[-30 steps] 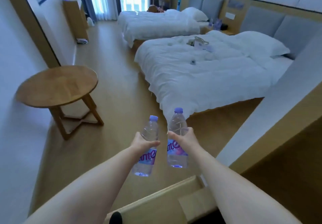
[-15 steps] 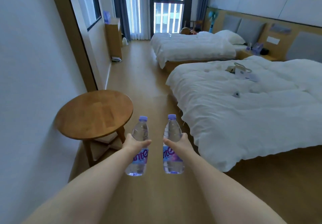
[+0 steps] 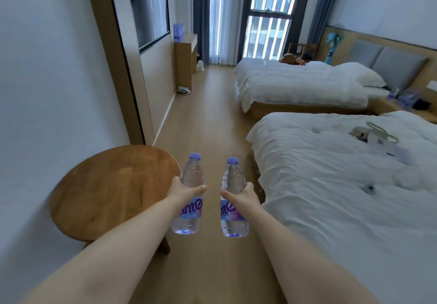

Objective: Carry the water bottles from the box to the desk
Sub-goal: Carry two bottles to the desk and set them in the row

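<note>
**Two bottles carried down the room**

Since the earlier frames the view had swung left and forward: the round wooden table (image 3: 113,192) now lay close at the lower left, the near bed (image 3: 343,185) had slid to the right edge, and the window (image 3: 267,15) stood straight ahead. Both bottles had stayed upright in the hands throughout.

The left hand (image 3: 183,190) gripped the left water bottle (image 3: 189,197) around its middle, the thumb curled across the front just above the purple label; the other fingers were hidden behind the bottle. The right hand (image 3: 240,196) gripped the right water bottle (image 3: 233,199) the same way, thumb wrapped across the front. Each bottle was clear, capped in pale purple, and held in the air above the wooden floor (image 3: 208,114), the two just beside each other but apart. The left bottle hung just beside the round table's edge, without touching it.

Farther along the left wall stood a wooden desk (image 3: 186,50), and on its tabletop sat a cluster of bottles (image 3: 178,30), too blurred to count. A second bed (image 3: 300,83) lay beyond the near one, with a blue fan (image 3: 333,43) behind it.
</note>
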Demonstrator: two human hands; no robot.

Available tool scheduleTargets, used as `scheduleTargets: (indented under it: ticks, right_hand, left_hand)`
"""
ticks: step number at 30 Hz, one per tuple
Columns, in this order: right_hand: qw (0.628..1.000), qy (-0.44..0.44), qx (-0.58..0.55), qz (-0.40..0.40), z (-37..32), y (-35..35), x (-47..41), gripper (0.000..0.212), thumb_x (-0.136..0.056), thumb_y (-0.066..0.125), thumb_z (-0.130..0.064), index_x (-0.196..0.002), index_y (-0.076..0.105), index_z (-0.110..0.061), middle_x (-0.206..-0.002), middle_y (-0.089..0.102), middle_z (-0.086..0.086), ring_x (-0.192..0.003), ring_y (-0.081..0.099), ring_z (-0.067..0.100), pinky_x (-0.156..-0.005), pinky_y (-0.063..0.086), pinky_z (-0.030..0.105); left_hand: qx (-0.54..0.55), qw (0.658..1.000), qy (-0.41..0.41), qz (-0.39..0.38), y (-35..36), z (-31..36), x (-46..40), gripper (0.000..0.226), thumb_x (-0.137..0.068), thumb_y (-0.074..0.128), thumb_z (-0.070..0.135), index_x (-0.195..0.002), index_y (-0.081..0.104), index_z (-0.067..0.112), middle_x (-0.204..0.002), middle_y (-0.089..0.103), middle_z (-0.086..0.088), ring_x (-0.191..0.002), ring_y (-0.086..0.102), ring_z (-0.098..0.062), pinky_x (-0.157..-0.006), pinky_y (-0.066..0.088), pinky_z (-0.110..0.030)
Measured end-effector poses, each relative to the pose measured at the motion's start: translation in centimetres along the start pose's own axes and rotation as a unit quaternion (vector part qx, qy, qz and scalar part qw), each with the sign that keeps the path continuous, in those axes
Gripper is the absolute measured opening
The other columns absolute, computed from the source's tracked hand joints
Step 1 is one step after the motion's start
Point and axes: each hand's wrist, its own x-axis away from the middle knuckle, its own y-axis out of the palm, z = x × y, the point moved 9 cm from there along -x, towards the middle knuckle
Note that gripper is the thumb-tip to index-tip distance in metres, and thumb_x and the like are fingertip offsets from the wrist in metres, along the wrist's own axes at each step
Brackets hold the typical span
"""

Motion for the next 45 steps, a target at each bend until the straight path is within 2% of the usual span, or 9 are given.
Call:
scheduleTargets:
  ticks: [6,10,16,18,23,27,34,38,45]
  right_hand:
    - [1.0,-0.001,0.008,-0.027,-3.2,-2.3,-9.5,0.072,-0.07,0.079,-0.049,-0.118,0.03,-0.023,-0.102,0.058,-0.002,-0.082,0.067,0.013,-0.053,0.049,0.018]
    - [1.0,-0.004,0.021,-0.022,-4.7,-3.5,-16.2,0.078,-0.071,0.078,-0.05,-0.124,0.03,-0.021,-0.107,0.057,0.0,-0.09,0.066,0.015,-0.067,0.055,0.027]
    - [0.999,-0.009,0.046,-0.003,-7.9,-3.8,-29.8,0.088,-0.074,0.077,-0.05,-0.136,0.026,-0.014,-0.122,0.056,0.007,-0.102,0.064,0.022,-0.084,0.057,0.036]
    - [0.999,-0.001,0.046,-0.006,-9.1,-4.0,-34.8,0.087,-0.074,0.077,-0.05,-0.136,0.027,-0.015,-0.12,0.057,0.006,-0.1,0.065,0.02,-0.081,0.057,0.034]
    - [0.999,0.027,0.033,-0.013,-12.6,-5.4,-46.1,0.079,-0.073,0.078,-0.048,-0.129,0.03,-0.02,-0.107,0.058,0.001,-0.087,0.067,0.014,-0.064,0.055,0.025]
    - [0.998,0.047,0.025,-0.014,-15.4,-6.4,-54.0,0.072,-0.073,0.077,-0.048,-0.121,0.031,-0.021,-0.101,0.059,0.0,-0.083,0.068,0.013,-0.059,0.052,0.022]
    - [0.997,0.049,0.045,-0.03,-18.5,-7.5,-68.9,0.07,-0.074,0.078,-0.047,-0.12,0.031,-0.022,-0.1,0.059,0.0,-0.08,0.068,0.011,-0.054,0.05,0.019]
    - [0.997,0.05,0.047,-0.031,-20.4,-9.1,-79.1,0.068,-0.075,0.077,-0.045,-0.119,0.03,-0.021,-0.101,0.06,0.002,-0.082,0.069,0.015,-0.063,0.057,0.026]
    - [0.992,0.024,0.101,-0.067,-27.8,-9.9,-95.5,0.068,-0.073,0.077,-0.046,-0.115,0.031,-0.019,-0.103,0.061,0.004,-0.088,0.068,0.019,-0.081,0.059,0.042]
  left_hand:
    - [-0.004,0.999,-0.032,0.019,1.9,4.2,-8.5,0.071,-0.068,0.083,0.037,-0.124,0.048,0.01,-0.111,0.064,-0.012,-0.099,0.063,-0.028,-0.088,0.052,-0.041]
    - [0.005,0.999,-0.032,0.029,3.4,7.2,-15.1,0.07,-0.067,0.085,0.035,-0.122,0.05,0.01,-0.108,0.065,-0.01,-0.094,0.064,-0.025,-0.075,0.05,-0.033]
    - [-0.007,1.0,-0.018,0.019,5.6,12.6,-28.6,0.07,-0.067,0.085,0.035,-0.119,0.045,0.011,-0.106,0.062,-0.009,-0.087,0.062,-0.022,-0.071,0.049,-0.033]
    - [-0.004,1.0,-0.017,0.019,5.9,14.4,-33.8,0.07,-0.067,0.085,0.034,-0.12,0.046,0.01,-0.105,0.062,-0.009,-0.083,0.061,-0.021,-0.064,0.045,-0.03]
    - [-0.012,0.999,-0.044,0.017,5.9,18.6,-45.2,0.07,-0.067,0.085,0.034,-0.118,0.043,0.011,-0.107,0.058,-0.007,-0.087,0.056,-0.021,-0.071,0.042,-0.032]
    - [-0.015,0.999,-0.051,0.0,6.3,21.9,-52.5,0.068,-0.065,0.086,0.032,-0.116,0.045,0.011,-0.098,0.06,-0.006,-0.077,0.058,-0.016,-0.058,0.042,-0.028]
    - [-0.001,0.997,-0.078,0.009,8.5,25.4,-66.5,0.072,-0.064,0.087,0.031,-0.118,0.044,0.012,-0.105,0.062,-0.009,-0.084,0.062,-0.022,-0.069,0.048,-0.034]
    - [0.008,0.996,-0.088,0.014,10.9,28.8,-75.8,0.071,-0.066,0.086,0.029,-0.118,0.041,0.011,-0.106,0.061,-0.01,-0.085,0.062,-0.024,-0.075,0.05,-0.036]
    - [-0.003,0.998,-0.066,0.014,12.6,38.3,-90.4,0.07,-0.066,0.086,0.027,-0.114,0.037,0.014,-0.095,0.053,0.0,-0.081,0.056,-0.017,-0.065,0.043,-0.029]
